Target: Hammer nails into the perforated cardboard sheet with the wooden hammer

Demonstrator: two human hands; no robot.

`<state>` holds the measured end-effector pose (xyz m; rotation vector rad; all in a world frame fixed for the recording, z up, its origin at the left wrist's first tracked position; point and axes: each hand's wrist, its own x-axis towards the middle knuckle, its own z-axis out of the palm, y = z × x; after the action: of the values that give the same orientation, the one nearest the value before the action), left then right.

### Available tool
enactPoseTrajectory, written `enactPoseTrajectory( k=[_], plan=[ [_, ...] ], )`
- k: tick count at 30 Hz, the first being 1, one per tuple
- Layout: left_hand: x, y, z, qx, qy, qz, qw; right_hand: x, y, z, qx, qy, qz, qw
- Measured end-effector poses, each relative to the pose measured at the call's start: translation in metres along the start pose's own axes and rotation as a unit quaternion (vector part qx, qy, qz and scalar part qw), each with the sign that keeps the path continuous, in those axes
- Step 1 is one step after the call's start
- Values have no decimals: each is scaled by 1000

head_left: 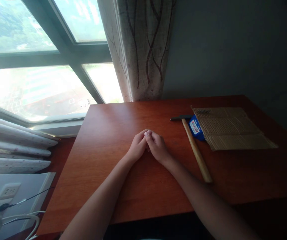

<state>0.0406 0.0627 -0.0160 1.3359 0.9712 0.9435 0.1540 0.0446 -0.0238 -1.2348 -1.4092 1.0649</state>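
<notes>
My left hand (138,145) and my right hand (156,145) rest together on the wooden table, their fingers folded against each other and thumbs meeting on top. Both are closed, and no object shows in them; the inside of the clasp is hidden. To the right of my right hand lies a hammer (196,150) with a pale wooden handle and a dark metal head. Beside its head, a blue packet (196,128) with a white label is partly covered by a flat piece of brown cardboard (233,128). Small dark metal pieces, perhaps nails (204,111), sit on the cardboard's far left corner.
The reddish-brown table (103,140) stands against a grey wall (220,50). A patterned curtain (145,50) hangs behind it, beside a bright window (33,86). At lower left are a wall socket (9,190), a black plug and pale cables (33,218).
</notes>
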Motion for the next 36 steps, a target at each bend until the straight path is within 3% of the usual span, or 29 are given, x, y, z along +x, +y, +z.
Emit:
enactPoseTrajectory(
  k=[30, 36],
  plan=[
    [0, -1, 0, -5, -3, 2, 1000, 0, -3, 0, -50, 4, -14, 999],
    [-1, -3, 0, 63, -24, 41, 997, -8, -19, -22, -124, -6, -26, 992]
  ],
)
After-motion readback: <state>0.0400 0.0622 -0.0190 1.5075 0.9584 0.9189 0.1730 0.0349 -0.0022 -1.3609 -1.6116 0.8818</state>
